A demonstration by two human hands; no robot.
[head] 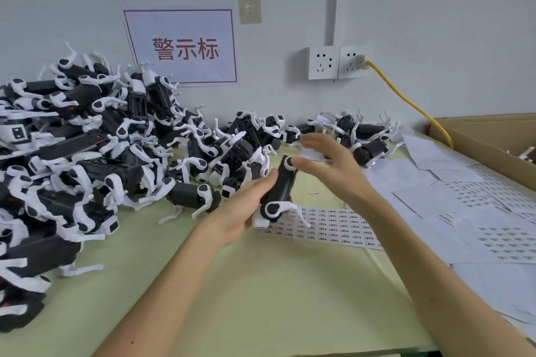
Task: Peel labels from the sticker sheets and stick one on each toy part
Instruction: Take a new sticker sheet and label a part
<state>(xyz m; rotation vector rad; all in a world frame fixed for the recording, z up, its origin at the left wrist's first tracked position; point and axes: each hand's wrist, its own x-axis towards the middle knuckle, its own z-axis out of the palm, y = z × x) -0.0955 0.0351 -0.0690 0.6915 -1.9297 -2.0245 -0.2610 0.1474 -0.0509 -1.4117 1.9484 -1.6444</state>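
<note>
I observe the left hand (246,207) just below the centre of the frame, fingers and thumb curled round a toy part (280,187). The part is a black body with white legs, held tilted above the green table (261,284), its lower end nearest the camera.

The right hand (329,165) is just right of centre, with its fingers straight and spread. Its thumb lies at the white joint on the part's upper end. The hand is blurred, so I cannot tell whether a label sits on any fingertip.

A sticker sheet (336,227) with printed rows lies flat on the table directly below the held part, partly hidden by it. One loose label (315,193) lies on the table between the part and the right wrist.

A large heap of toy parts (87,153) fills the left of the frame. A smaller group (359,136) lies against the wall, right of centre. White paper sheets (435,182), some printed, overlap along the right side. A cardboard box (478,148) is at the right edge, and a yellow cable (406,98) runs towards it from a wall socket (336,62). A red-lettered sign (182,46) hangs on the wall at upper centre-left.
</note>
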